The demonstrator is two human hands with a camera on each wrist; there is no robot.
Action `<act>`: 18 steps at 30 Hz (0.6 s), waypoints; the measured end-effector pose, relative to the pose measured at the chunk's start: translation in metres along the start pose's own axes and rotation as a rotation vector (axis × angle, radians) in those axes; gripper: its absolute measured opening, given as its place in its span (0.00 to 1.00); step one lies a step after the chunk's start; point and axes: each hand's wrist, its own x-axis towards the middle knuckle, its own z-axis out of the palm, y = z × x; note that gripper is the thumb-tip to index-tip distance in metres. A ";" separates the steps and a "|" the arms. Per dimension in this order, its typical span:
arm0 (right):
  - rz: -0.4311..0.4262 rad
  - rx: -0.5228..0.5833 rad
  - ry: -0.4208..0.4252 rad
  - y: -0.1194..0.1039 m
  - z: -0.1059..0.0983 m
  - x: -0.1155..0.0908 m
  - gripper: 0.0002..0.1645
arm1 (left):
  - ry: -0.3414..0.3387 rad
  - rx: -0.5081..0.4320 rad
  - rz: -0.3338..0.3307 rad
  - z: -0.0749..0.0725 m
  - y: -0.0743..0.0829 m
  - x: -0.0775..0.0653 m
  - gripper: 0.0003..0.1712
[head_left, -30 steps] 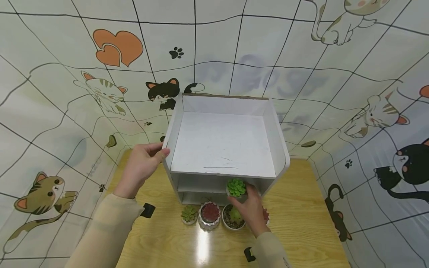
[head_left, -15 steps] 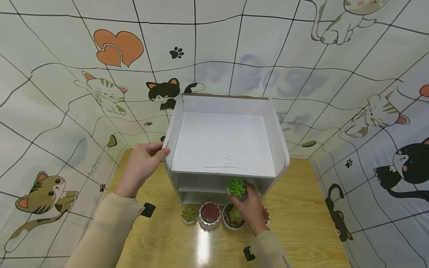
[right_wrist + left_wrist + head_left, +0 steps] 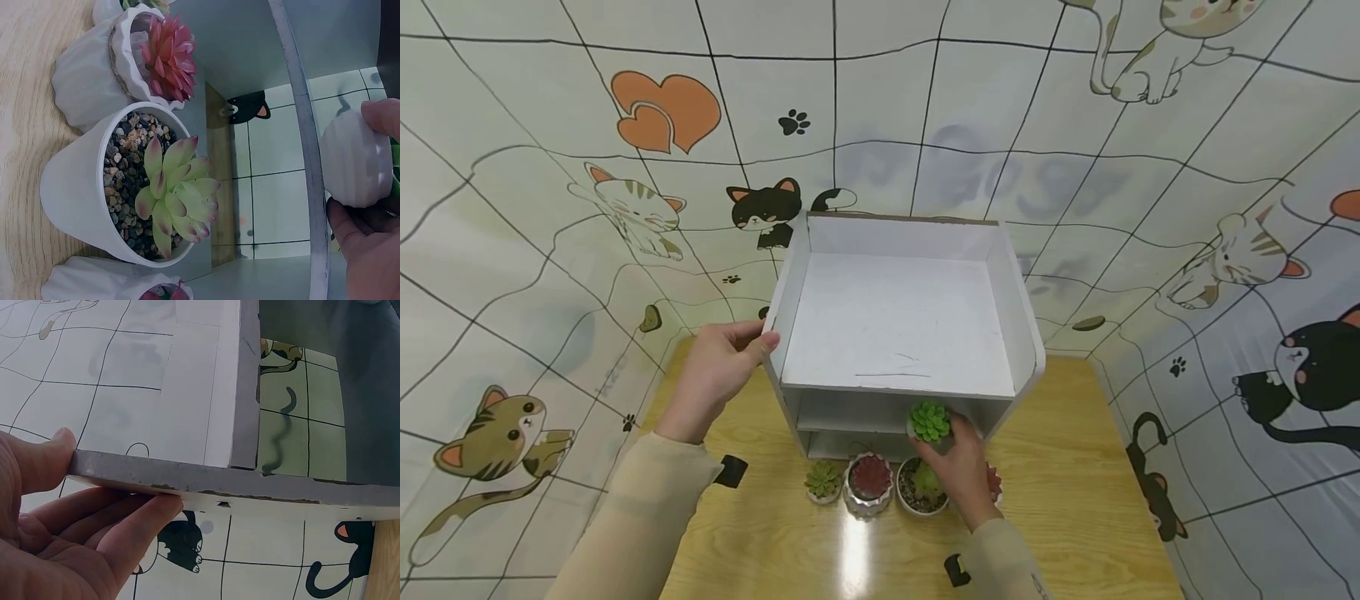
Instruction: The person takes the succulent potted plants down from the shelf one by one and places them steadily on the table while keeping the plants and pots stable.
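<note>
A white shelf unit [image 3: 895, 321] stands on the wooden table. My left hand [image 3: 715, 375] grips the front edge of its left side panel [image 3: 144, 472], thumb on one face and fingers on the other. In my right hand [image 3: 958, 475] is a small potted succulent [image 3: 929, 421] with bright green leaves, pinched by its ribbed white pot [image 3: 356, 159]. That pot is at the front of the opening below the top board, by the edge of a shelf board [image 3: 303, 125] in the right wrist view. Whether it rests on the board I cannot tell.
Along the shelf's front stand several potted succulents: a small green one [image 3: 823, 481], a red one [image 3: 870, 482], a pale green one in gravel [image 3: 922, 486] and a reddish one [image 3: 994, 483] partly behind my right hand. Cat-print cloth walls [image 3: 880, 100] surround the wooden table [image 3: 1075, 467].
The head view has shifted very slightly. Both hands, the shelf and the held succulent keep their places.
</note>
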 end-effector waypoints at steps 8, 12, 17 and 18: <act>-0.046 0.008 0.037 0.003 -0.002 -0.006 0.33 | 0.005 -0.013 -0.004 0.001 -0.002 0.000 0.27; 0.007 0.042 0.015 0.004 -0.006 -0.009 0.35 | 0.011 -0.008 0.003 0.000 -0.003 -0.001 0.28; 0.095 0.044 -0.026 0.005 -0.012 -0.013 0.37 | 0.013 -0.004 0.005 0.000 -0.002 -0.001 0.28; 0.100 0.042 -0.029 0.004 -0.013 -0.014 0.37 | 0.012 -0.004 0.004 0.000 -0.001 -0.001 0.28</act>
